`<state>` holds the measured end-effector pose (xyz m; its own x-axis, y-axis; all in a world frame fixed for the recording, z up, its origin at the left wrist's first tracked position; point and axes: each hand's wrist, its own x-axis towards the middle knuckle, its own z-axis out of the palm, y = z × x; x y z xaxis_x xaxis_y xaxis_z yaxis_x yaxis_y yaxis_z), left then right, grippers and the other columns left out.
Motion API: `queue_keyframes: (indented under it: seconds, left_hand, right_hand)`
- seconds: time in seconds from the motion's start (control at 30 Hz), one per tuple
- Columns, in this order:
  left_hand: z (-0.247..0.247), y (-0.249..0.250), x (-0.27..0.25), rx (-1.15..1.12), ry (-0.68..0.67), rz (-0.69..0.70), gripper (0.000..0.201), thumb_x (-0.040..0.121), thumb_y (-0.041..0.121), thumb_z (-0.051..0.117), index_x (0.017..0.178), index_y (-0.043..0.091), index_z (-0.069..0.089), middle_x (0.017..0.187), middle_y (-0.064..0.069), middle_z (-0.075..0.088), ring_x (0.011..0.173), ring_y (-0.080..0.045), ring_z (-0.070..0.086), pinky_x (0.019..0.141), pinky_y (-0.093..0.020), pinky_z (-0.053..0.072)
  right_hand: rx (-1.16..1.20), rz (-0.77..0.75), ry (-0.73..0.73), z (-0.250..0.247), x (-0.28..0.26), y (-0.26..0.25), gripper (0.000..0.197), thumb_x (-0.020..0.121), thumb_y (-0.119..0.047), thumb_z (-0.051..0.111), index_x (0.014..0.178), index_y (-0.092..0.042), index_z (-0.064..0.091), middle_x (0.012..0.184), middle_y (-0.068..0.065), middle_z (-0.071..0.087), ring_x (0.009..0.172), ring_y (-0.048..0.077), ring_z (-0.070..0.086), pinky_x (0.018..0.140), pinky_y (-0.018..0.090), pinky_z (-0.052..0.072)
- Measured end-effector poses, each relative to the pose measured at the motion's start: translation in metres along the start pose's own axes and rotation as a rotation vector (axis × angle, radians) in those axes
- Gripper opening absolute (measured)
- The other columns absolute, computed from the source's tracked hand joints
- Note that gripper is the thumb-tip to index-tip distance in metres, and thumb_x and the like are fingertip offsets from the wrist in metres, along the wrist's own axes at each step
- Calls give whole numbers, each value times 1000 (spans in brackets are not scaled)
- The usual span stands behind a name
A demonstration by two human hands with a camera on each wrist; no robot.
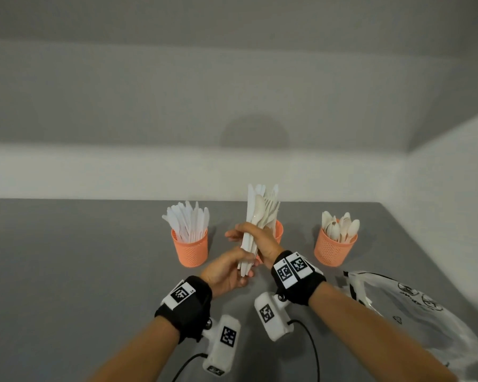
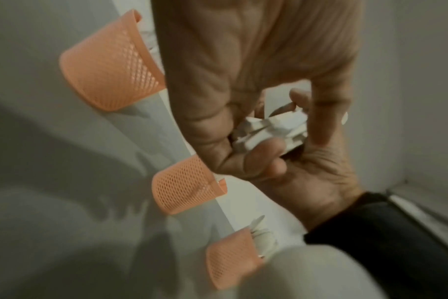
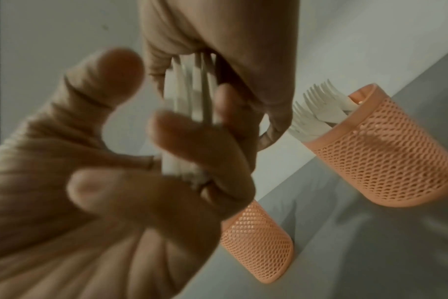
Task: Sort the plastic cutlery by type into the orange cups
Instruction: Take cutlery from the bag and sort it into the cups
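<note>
Grey table [image 1: 94,257], flat and plain, set against a pale wall [image 1: 232,78] with a corner off to the right. On the table, three orange cups in a row: left cup [image 1: 190,250] full of white knives, middle cup [image 1: 278,230] mostly hidden behind the hands — forks inside it in the right wrist view — and right cup [image 1: 335,249] full of spoons. Crinkly clear plastic bag [image 1: 414,312] lying near the right edge.

Above the table, in front of the middle cup, a bundle of mixed white cutlery [image 1: 260,216] held upright, tips pointing up. Right hand [image 1: 262,241] wrapped around the middle of the bundle, fingers curled tight. Left hand [image 1: 226,271] lower down, fingers [image 2: 327,113] and thumb curled around the handle ends — both hands touching the bundle at once. Black bands with square markers on both wrists.
</note>
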<state>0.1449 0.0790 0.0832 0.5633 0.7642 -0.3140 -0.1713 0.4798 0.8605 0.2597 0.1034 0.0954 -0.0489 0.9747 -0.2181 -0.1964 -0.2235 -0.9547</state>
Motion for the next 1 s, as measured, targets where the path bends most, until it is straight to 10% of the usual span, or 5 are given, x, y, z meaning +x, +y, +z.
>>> queue_keyframes:
  seconds: [0.13,0.4,0.67,0.83,1.0]
  left_hand:
    - [-3,0,4,379,74,9,7,88,18,59,88,14,53,63,-1,56,48,-8,56,40,-15,41]
    - [5,0,3,391,58,0,22,93,14,46,71,10,50,43,3,48,36,-9,48,34,-15,30]
    - [-27,29,-10,704,130,-90,31,86,45,55,101,18,60,94,3,64,72,-7,62,57,-15,49]
    - [-32,45,2,341,407,225,7,91,17,55,86,13,59,79,-4,58,62,-13,53,48,-16,45]
    - [-25,41,11,250,529,342,28,83,13,66,61,8,51,50,0,53,45,-12,50,44,-18,43]
  right_hand:
    - [-65,74,-144,4,-3,1,19,87,-17,59,69,-14,67,81,5,73,85,20,67,85,33,52]
    - [-103,181,-434,-4,-8,8,25,86,-31,57,73,-24,77,97,-4,74,109,24,59,106,48,34]
    - [17,41,14,-5,3,12,10,84,-6,63,76,-6,57,47,0,55,46,14,57,52,26,50]
    - [-20,14,-34,-1,1,18,8,85,-6,64,83,-11,58,42,-4,48,33,6,42,37,17,38]
    - [-44,19,-112,10,1,23,11,86,-22,66,95,-22,60,64,2,56,43,7,49,41,17,41]
